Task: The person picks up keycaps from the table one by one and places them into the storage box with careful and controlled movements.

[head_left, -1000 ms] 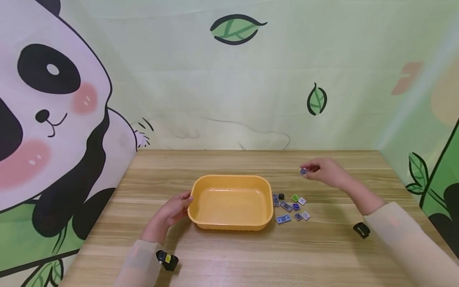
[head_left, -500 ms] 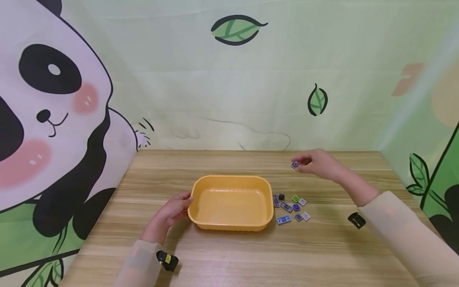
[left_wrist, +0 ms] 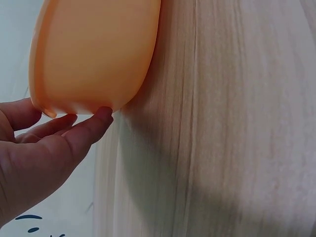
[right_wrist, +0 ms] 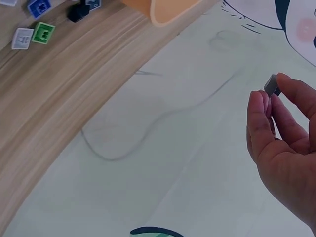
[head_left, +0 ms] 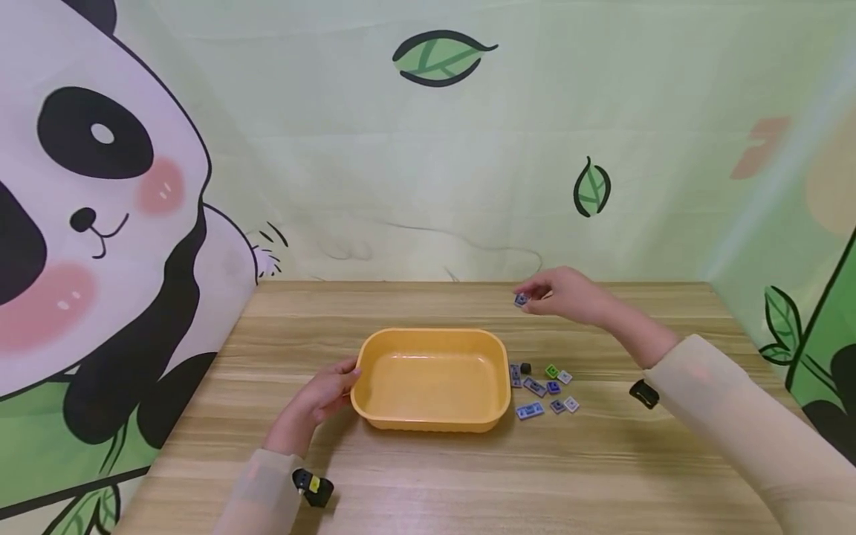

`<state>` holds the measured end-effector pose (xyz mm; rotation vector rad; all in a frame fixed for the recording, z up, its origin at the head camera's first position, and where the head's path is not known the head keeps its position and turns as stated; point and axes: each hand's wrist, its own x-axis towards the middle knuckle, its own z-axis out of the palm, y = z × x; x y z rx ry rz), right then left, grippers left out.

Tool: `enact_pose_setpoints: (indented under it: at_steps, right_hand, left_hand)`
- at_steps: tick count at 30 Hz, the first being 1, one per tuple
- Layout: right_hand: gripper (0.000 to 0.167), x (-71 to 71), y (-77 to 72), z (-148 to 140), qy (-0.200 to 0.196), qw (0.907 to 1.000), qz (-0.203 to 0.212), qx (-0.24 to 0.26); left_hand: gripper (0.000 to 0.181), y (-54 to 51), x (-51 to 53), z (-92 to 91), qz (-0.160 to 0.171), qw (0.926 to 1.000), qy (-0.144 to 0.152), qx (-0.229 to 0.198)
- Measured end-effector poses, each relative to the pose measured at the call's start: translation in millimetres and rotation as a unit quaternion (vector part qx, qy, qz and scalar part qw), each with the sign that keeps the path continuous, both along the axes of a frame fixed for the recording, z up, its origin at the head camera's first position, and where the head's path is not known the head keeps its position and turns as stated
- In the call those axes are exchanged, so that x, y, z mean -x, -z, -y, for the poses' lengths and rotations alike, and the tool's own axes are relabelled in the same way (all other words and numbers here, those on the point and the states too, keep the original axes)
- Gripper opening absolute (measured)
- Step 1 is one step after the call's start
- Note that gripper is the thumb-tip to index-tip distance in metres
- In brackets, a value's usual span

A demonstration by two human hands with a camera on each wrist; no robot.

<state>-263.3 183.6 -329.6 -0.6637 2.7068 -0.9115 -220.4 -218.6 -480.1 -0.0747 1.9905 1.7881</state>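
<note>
Because the piece is so small, we judge that only the fingertips can take it, and that is how we see the right hand working: right of centre in the head view, it pinches a small blue-grey piece between thumb and fingers, most of its upper face left uncovered. We see the left hand, left of centre, gripping the left end of the yellow basin; the left wrist view shows its fingertips against the outer wall. We take that hold as a way to steady the basin, which stands upright on the wooden table.

Just right of the basin, we find loose pieces in a small group: a black cube, a green piece, a blue piece, and a long pale-blue piece nearest the bottom of the frame, with others among them. Laid out so, they seem to us easy for the right hand to reach.

As for the pinched piece, we place it at the right hand's leftmost tips, above and right of the basin's upper-right corner in the head view, apart from basin and table, and well apart from the left hand.
</note>
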Motion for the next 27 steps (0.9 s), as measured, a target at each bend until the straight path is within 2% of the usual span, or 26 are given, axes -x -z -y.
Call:
enact_pose_setpoints:
  at_steps: [9,17,27]
  right_hand:
    - [0.034,2.3,-7.8,20,-0.022,0.9997,-0.006,-0.008]
    - [0.032,11.2,-9.4,43,-0.045,0.9988,-0.019,0.008]
    - [0.033,22.1,-15.3,77,-0.06,0.9981,-0.008,0.006]
  left_hand:
    - [0.055,-0.4,-2.0,0.3,-0.004,1.0,0.006,-0.006]
    - [0.055,-0.1,-1.7,1.2,-0.003,1.0,0.007,0.001]
    - [0.055,2.5,-0.7,2.4,-0.003,1.0,0.008,-0.003]
